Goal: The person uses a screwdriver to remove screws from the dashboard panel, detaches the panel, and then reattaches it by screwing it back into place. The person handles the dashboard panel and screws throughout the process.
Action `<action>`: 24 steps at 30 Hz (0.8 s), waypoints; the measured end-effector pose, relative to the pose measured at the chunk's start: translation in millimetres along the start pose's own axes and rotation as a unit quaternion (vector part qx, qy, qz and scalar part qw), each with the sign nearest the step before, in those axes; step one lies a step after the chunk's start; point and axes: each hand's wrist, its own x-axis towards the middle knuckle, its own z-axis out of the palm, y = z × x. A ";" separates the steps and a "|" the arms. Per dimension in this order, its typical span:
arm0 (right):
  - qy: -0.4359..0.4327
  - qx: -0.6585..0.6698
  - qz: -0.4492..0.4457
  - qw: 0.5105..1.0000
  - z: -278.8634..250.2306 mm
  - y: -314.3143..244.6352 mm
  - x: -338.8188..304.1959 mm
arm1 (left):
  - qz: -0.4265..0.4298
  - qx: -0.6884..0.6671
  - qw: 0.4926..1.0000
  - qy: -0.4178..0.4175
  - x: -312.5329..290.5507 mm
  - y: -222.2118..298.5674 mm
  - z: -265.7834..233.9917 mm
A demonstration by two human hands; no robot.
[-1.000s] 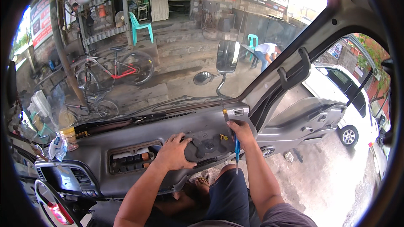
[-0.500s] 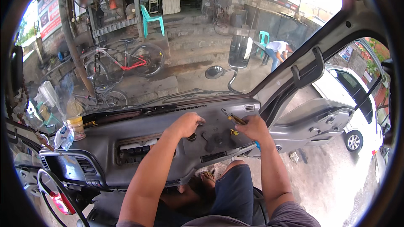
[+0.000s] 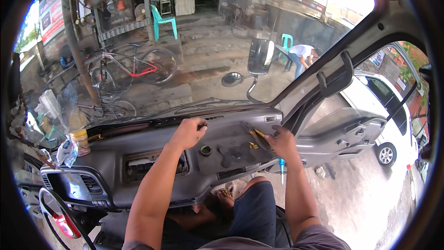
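My left hand [image 3: 188, 134] is raised over the dashboard, its fingers pinched on a small dark piece [image 3: 202, 125] too small to name. Just below sits a round dark cup-like piece with a greenish rim [image 3: 206, 150]. At the dashboard's right end, my right hand [image 3: 283, 142] is curled, and a blue-handled screwdriver [image 3: 282, 163] sticks out below its palm, shaft downward. Beside its fingertips lie pliers with yellow handles [image 3: 259, 133], handles spread; whether the fingers touch them I cannot tell. Small yellow pieces [image 3: 253, 146] lie close to the pliers.
The grey dashboard [image 3: 162, 139] has an open slot [image 3: 138, 166] at its middle. A tub [image 3: 81, 142] and a plastic bag [image 3: 67, 153] stand at its left end. The right door [image 3: 342, 143] hangs open, with a white car [image 3: 393, 111] beyond. Outside, a person [image 3: 303, 55] bends over.
My left hand has lifted up and left, uncovering the round piece. My right hand has drawn slightly away from the pliers, and more of the screwdriver shows below it.
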 end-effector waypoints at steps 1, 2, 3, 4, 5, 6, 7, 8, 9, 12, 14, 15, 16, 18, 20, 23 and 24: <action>0.028 0.021 -0.040 0.999 -10.2 -7.4 -5.9 | -0.023 -0.052 0.998 0.042 -15.3 1.5 -8.0; 0.051 0.080 -0.063 0.993 -19.7 -16.2 -13.4 | -0.023 -0.117 0.991 0.067 -35.4 4.0 -12.4; 0.007 0.240 0.010 0.971 -32.6 -24.7 -22.5 | -0.030 -0.182 0.978 0.098 -62.8 7.2 -12.0; 0.008 0.466 0.054 0.883 -40.7 -36.0 -29.5 | -0.060 -0.251 0.958 0.127 -92.1 10.0 -11.2; 0.019 0.616 0.042 0.787 -43.1 -47.8 -41.9 | -0.043 -0.242 0.962 0.116 -127.3 11.8 -10.0; 0.028 0.626 0.049 0.778 -42.6 -61.1 -48.0 | -0.028 -0.247 0.962 0.114 -164.0 14.6 -3.7; 0.010 0.628 0.083 0.774 -37.1 -73.8 -58.6 | -0.029 -0.268 0.956 0.114 -191.3 17.2 6.5; -0.024 0.637 0.091 0.765 -28.8 -85.6 -69.9 | -0.003 -0.295 0.947 0.124 -218.9 19.3 18.0; -0.029 0.618 0.100 0.779 -13.3 -97.0 -82.9 | -0.052 -0.372 0.921 0.107 -246.2 20.9 29.5; -0.021 0.613 0.113 0.782 41.9 -125.0 -117.8 | -0.072 -0.521 0.845 0.098 -305.3 22.2 60.3; -0.038 0.639 0.138 0.756 70.4 -138.0 -133.4 | -0.126 -0.551 0.820 0.088 -336.8 19.3 69.6; -0.053 0.644 0.102 0.756 81.0 -144.2 -137.6 | -0.127 -0.580 0.799 0.096 -348.7 19.1 73.1; -0.063 0.651 0.091 0.751 90.8 -150.7 -142.7 | -0.133 -0.604 0.779 0.104 -358.2 17.8 74.6; -0.089 0.655 0.069 0.747 104.5 -162.7 -154.3 | -0.147 -0.603 0.772 0.137 -372.0 14.7 74.2; -0.116 0.650 0.045 0.749 112.8 -174.0 -162.0 | -0.171 -0.607 0.758 0.168 -378.6 11.0 71.3; -0.124 0.652 0.049 0.746 114.7 -183.7 -167.3 | -0.173 -0.635 0.727 0.199 -381.2 7.3 67.9; -0.126 0.665 0.065 0.733 114.4 -185.7 -168.0 | -0.170 -0.634 0.725 0.208 -380.1 6.6 67.5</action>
